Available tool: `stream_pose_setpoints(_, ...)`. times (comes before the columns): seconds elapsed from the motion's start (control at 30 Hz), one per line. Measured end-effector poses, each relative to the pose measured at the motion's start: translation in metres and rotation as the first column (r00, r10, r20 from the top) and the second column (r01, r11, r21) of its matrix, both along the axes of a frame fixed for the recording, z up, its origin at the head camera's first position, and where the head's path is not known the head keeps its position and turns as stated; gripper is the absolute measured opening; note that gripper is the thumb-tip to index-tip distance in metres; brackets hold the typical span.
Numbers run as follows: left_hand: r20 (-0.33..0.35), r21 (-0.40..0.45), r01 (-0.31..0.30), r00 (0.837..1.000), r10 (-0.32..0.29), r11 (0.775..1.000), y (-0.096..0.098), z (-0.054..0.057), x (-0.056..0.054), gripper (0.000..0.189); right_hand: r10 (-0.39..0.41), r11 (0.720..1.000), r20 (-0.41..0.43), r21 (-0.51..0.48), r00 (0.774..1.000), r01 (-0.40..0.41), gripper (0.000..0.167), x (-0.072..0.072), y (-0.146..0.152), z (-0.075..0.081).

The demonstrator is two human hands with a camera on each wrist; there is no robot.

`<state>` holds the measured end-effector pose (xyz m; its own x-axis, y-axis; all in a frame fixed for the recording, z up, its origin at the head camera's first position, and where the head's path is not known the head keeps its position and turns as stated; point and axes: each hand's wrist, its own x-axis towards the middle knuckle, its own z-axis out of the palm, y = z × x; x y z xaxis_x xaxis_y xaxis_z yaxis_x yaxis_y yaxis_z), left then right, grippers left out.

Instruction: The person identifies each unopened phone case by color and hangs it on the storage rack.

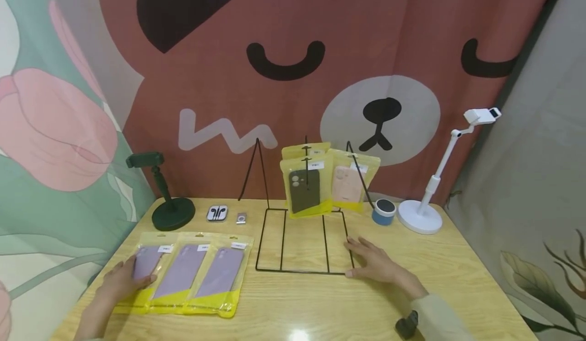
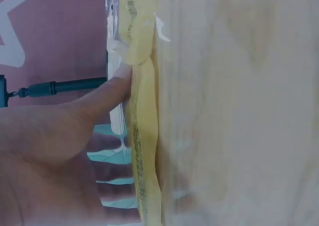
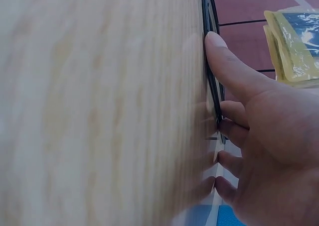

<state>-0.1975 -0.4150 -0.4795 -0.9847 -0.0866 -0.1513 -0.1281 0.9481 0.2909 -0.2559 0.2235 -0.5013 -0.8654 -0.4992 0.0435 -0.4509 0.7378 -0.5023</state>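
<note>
Left grip [image 1: 120, 282], relaxed, touching leftmost yellow-edged packet [image 1: 148, 261]; right grip [image 1: 374, 264], likewise relaxed, at right side of black wire rack [image 1: 326, 244] on desk [image 1: 320, 308].

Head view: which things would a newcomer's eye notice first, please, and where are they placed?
The huge sleepy bear face on the curtain fills the background behind the table. At the table's middle, a black wire rack displays phone cases in yellow pouches at its back. Three purple cases in yellow-edged pouches lie side by side at the left, with the left hand at the outermost one.
</note>
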Motion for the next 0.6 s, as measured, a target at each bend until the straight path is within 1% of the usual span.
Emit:
stream_pose_setpoints(0.1, -0.019, 0.004, -0.030, 0.999, 0.030, 1.000, -0.002, 0.001, 0.001, 0.104, 0.000, 1.000, 0.002, 0.003, 1.000, 0.000, 0.084, -0.001, 0.000, -0.001)
stream_pose_setpoints(0.23, -0.062, 0.018, -0.047, 0.997, 0.048, 0.999, -0.005, 0.003, 0.000, 0.103, -0.005, 1.000, 0.001, 0.003, 1.000, 0.005, 0.084, -0.001, 0.000, -0.001)
stream_pose_setpoints(0.33, -0.068, 0.046, -0.069, 0.995, 0.072, 0.997, -0.006, 0.004, 0.000, 0.108, -0.003, 1.000, -0.001, -0.002, 1.000, 0.003, 0.084, -0.001, 0.000, 0.000)
stream_pose_setpoints(0.43, -0.086, 0.082, -0.080, 0.993, 0.087, 0.993, -0.008, 0.006, 0.000, 0.107, 0.002, 1.000, 0.004, -0.004, 1.000, -0.002, 0.084, -0.001, 0.000, 0.001)
stream_pose_setpoints(0.5, -0.145, 0.088, -0.053, 0.987, 0.065, 0.995, -0.009, 0.009, 0.001, 0.097, 0.003, 1.000, 0.008, -0.006, 1.000, -0.003, 0.084, -0.001, 0.000, 0.001)
stream_pose_setpoints(0.53, -0.190, 0.093, -0.021, 0.981, 0.039, 0.995, -0.009, 0.010, 0.001, 0.089, 0.003, 1.000, 0.010, -0.004, 1.000, -0.003, 0.084, 0.000, -0.001, 0.001)
stream_pose_setpoints(0.6, -0.287, 0.091, 0.047, 0.958, -0.019, 0.995, -0.010, 0.015, 0.002, 0.071, 0.000, 1.000, 0.011, -0.005, 1.000, 0.000, 0.084, 0.001, -0.001, 0.001)
